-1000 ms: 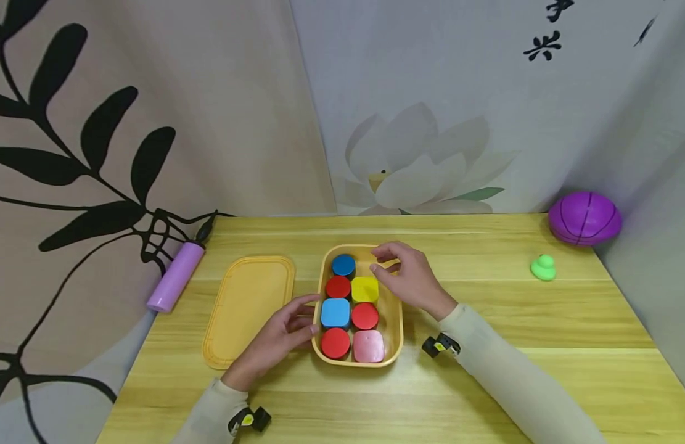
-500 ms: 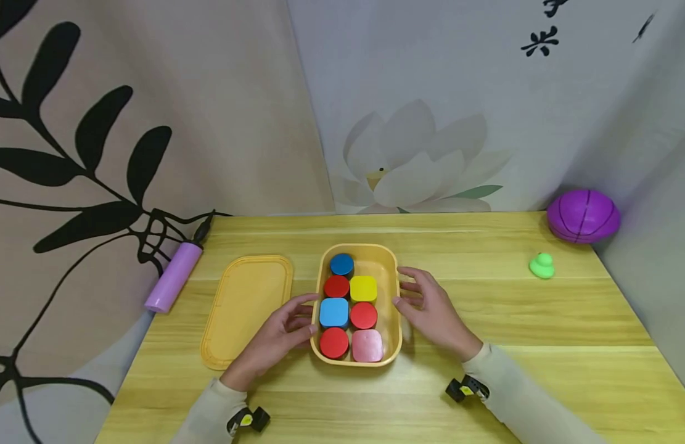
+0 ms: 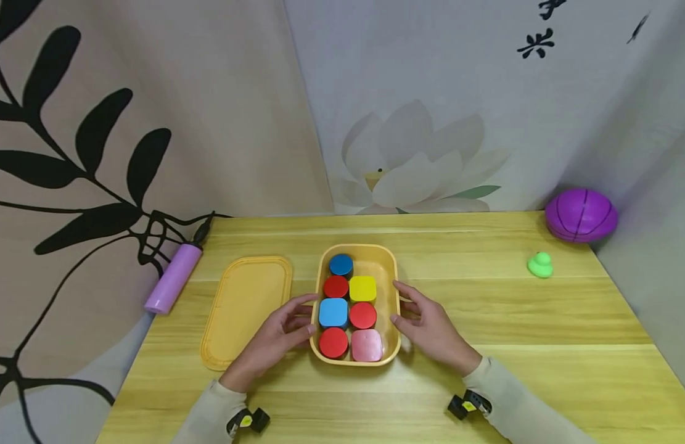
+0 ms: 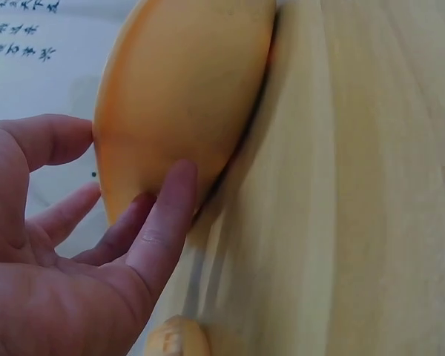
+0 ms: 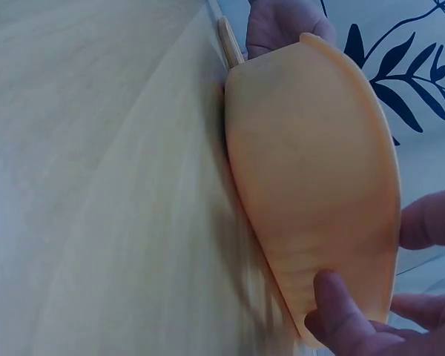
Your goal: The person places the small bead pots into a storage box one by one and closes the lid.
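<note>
A yellow-orange box (image 3: pixel 388 271) sits on the wooden table and holds several coloured blocks. Among them are a dark blue round block (image 3: pixel 341 264), a yellow square block (image 3: pixel 362 288), a light blue square block (image 3: pixel 333 313), a red round block (image 3: pixel 333 342) and a pink square block (image 3: pixel 367 345). My left hand (image 3: pixel 277 333) touches the box's left side, its thumb on the outer wall in the left wrist view. At the right side, the fingertips of my right hand (image 3: pixel 433 330) rest against the outer wall and rim. Neither hand holds a block.
A matching flat lid (image 3: pixel 248 308) lies left of the box, partly behind my left hand. Toward the left edge is a purple cylinder with a black tip (image 3: pixel 176 277). A small green toy (image 3: pixel 540 265) and a purple ball (image 3: pixel 582 216) are at the far right.
My right hand has moved from over the box's upper right corner to its right side, then slightly lower along it. My left hand has stayed at the left side.
</note>
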The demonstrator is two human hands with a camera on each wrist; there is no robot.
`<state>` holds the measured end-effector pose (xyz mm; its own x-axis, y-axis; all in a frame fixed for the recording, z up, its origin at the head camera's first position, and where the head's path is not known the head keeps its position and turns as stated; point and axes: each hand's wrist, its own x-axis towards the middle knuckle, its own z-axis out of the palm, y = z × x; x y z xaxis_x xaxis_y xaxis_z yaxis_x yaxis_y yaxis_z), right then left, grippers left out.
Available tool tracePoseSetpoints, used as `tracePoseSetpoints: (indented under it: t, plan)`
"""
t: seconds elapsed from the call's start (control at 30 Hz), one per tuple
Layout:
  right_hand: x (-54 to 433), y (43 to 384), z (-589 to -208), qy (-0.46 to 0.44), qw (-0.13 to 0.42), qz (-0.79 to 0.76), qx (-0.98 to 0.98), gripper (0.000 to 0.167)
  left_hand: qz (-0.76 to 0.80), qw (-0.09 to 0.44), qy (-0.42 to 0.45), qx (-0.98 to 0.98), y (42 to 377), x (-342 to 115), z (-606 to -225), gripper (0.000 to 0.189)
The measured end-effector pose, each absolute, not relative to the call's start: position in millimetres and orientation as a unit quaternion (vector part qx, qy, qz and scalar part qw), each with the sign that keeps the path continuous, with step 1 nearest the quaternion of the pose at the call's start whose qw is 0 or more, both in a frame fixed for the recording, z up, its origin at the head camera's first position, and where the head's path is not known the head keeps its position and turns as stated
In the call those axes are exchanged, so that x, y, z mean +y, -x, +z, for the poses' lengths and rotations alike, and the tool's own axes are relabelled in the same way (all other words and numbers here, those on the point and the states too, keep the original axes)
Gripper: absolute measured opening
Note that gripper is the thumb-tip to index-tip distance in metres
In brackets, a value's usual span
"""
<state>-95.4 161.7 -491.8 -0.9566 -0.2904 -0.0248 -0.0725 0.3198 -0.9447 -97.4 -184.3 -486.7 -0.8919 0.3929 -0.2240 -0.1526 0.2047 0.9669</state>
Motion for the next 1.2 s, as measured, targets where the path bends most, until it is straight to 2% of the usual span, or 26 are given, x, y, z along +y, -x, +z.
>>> tracePoseSetpoints:
  t: [0.43,0.73,1.03,1.2]
  plan:
    - [166,94,-495,0.099,0.096,-0.585,0.799,0.069,0.631,0.13,-0.084,0.76,102,-228,-477,0.051]
    - [165,93,-497,0.094,0.091,-0.589,0.797,0.07,0.613,0.054,-0.058,0.786,101,-282,-471,0.046]
    - [164,99,-499,0.099,0.087,-0.593,0.794,0.071,0.619,-0.004,-0.005,0.785,115,-332,-472,0.041]
    - [165,99,-502,0.097,0.089,-0.593,0.794,0.071,0.622,-0.015,0.04,0.782,122,-349,-476,0.035]
